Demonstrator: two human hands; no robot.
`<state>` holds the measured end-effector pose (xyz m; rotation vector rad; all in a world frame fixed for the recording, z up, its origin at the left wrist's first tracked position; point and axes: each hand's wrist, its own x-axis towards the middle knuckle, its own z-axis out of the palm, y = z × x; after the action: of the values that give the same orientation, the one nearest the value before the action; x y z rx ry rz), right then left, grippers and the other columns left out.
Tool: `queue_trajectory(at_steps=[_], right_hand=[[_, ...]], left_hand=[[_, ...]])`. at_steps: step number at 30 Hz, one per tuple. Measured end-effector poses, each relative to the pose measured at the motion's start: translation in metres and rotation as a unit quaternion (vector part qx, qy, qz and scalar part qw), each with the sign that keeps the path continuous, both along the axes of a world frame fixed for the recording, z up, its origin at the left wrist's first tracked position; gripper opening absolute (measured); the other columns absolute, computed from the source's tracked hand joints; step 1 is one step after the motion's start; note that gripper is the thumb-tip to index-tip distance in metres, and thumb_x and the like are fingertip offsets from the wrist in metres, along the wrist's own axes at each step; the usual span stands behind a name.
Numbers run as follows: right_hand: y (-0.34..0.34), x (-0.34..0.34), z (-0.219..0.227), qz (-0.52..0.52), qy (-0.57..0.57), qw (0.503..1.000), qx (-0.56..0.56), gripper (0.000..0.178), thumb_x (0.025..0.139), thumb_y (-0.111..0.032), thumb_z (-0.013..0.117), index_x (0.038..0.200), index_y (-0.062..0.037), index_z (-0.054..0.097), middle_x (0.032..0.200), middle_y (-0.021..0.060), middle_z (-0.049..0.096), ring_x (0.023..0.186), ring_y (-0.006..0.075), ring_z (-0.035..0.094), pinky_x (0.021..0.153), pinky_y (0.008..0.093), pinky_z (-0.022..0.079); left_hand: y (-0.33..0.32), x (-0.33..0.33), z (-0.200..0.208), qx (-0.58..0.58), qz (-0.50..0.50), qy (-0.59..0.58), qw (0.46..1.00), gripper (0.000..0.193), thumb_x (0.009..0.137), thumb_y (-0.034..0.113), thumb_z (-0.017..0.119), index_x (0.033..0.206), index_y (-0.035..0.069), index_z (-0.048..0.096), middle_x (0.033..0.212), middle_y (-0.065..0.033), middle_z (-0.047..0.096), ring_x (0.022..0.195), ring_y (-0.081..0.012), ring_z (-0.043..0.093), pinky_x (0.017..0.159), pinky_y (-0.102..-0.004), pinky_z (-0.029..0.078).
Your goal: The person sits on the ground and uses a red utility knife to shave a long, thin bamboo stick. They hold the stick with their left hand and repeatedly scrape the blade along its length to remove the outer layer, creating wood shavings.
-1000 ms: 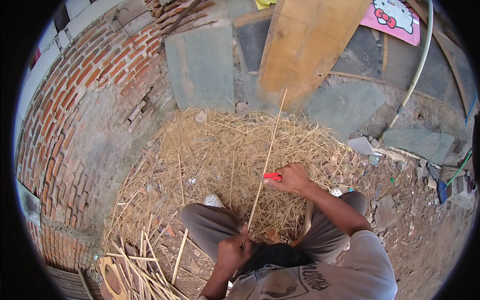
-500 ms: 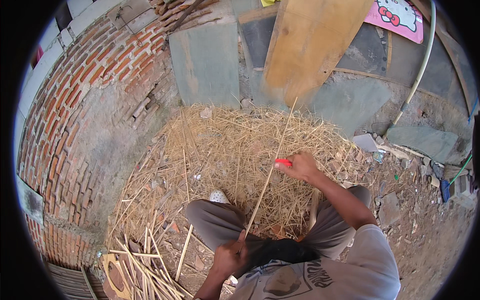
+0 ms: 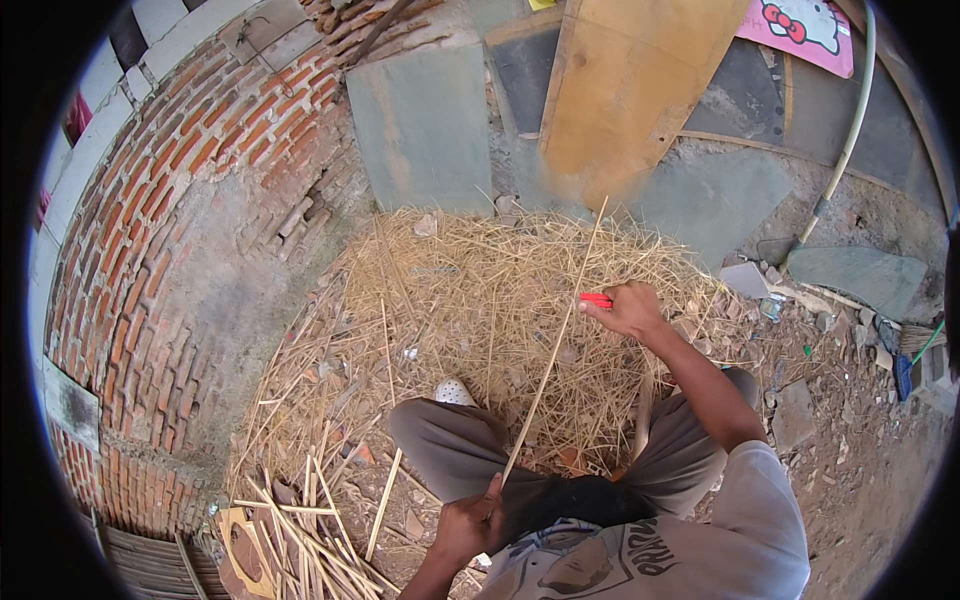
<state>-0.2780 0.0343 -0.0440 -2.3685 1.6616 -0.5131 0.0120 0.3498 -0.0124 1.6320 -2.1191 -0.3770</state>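
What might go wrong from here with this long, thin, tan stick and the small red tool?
The long, thin, tan stick might snap, being slender and held near its lower visible end by the bare left hand. The small red tool in the bare right hand could slip and hurt that hand, which is close to the stick; I cannot tell how sharp the tool is.

pale-grey short-sleeved T-shirt (image 3: 745,540) | dark front print (image 3: 580,572) | grey-brown trousers (image 3: 440,440) | white perforated shoe (image 3: 453,391)

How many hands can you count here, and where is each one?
2: the left hand, low in the picture, holds the lower end of the thin stick; the right hand, farther up, holds a red tool at the stick.
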Motion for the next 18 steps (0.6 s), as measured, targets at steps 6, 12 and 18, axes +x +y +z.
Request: queue_trajectory(at_steps=[6, 12, 18], right_hand=[[0.003, -0.006, -0.001, -0.010, -0.029, 0.999, -0.042, 0.078, 0.079, -0.080, 0.042, 0.062, -0.0083, 0.068, 0.048, 0.0110, 0.056, 0.051, 0.0273, 0.061, 0.051, 0.0419, 0.049], [-0.016, -0.033, 0.012, -0.067, -0.044, 0.994, -0.078, 0.075, 0.079, -0.077, 0.046, 0.061, -0.0077, 0.067, 0.048, 0.0124, 0.056, 0.051, 0.0282, 0.061, 0.052, 0.0414, 0.048], [-0.019, -0.046, 0.016, -0.098, -0.063, 0.987, -0.113, 0.070, 0.078, -0.074, 0.051, 0.062, -0.0073, 0.067, 0.049, 0.0132, 0.057, 0.053, 0.0305, 0.062, 0.055, 0.0417, 0.049]], left_hand=[[0.020, 0.009, 0.004, -0.010, -0.013, -0.026, 1.000, 0.029, 0.074, 0.004, 0.065, 0.101, -0.001, 0.070, 0.054, -0.0090, 0.055, 0.043, -0.0230, 0.056, 0.043, -0.0354, 0.047], [0.028, 0.026, 0.012, -0.029, -0.053, -0.021, 0.998, 0.029, 0.075, 0.003, 0.066, 0.103, -0.001, 0.070, 0.051, -0.0082, 0.053, 0.040, -0.0155, 0.053, 0.041, -0.0308, 0.043], [0.045, 0.023, 0.023, -0.036, -0.065, -0.065, 0.995, 0.027, 0.074, 0.000, 0.065, 0.100, -0.008, 0.066, 0.048, -0.0087, 0.051, 0.039, -0.0229, 0.052, 0.040, -0.0345, 0.042]])
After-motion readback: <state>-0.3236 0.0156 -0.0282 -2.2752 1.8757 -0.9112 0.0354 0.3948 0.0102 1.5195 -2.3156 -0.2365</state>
